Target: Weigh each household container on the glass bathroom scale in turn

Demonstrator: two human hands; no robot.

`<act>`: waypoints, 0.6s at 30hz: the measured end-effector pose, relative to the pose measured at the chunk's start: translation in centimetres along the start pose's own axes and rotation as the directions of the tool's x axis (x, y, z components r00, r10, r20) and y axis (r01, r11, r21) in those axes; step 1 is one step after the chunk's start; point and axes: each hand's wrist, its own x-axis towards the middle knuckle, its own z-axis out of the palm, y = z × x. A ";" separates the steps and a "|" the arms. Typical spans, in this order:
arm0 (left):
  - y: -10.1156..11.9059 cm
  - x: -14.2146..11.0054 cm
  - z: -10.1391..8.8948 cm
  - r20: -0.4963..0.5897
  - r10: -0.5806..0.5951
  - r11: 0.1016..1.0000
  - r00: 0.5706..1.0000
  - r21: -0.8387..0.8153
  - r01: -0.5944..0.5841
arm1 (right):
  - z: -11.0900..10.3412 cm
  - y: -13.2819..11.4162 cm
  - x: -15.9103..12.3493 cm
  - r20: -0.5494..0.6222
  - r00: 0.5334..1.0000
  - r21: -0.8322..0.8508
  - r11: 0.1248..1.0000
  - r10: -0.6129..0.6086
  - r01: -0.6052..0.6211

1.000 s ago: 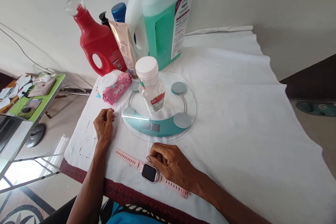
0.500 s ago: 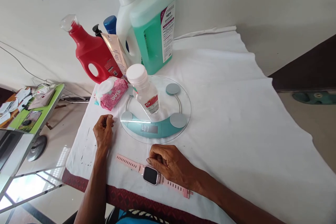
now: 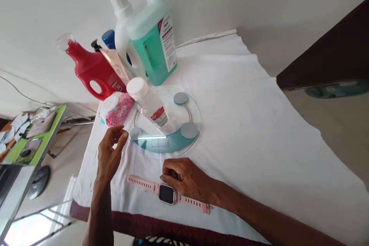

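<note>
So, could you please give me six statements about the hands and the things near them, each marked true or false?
1. The clear bottle is on the glass scale. True.
2. The clear bottle has no cap. False: a white cap is on it.
3. The right hand is at the pink watch. True.
4. The pink watch is fastened into a loop. False: its strap lies open on the white cloth.
5. The left hand is close to the wipes pack. True.
6. The left hand is lifting the glass scale. False: the scale lies flat.
</note>
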 end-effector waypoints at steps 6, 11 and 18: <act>2.8 1.9 2.2 0.070 0.176 0.984 0.982 -0.022 -0.175 | -0.4 -0.5 0.4 0.021 0.999 -0.019 0.999 0.040 -0.040; 4.8 4.2 5.0 0.072 0.248 0.969 0.966 -0.022 -0.247 | -0.5 -0.1 0.4 0.039 0.999 -0.043 0.999 0.017 -0.015; 6.5 5.3 6.4 0.119 0.082 0.990 0.989 0.102 -0.095 | 0.8 2.7 2.3 0.100 0.994 -0.052 0.998 0.031 -0.025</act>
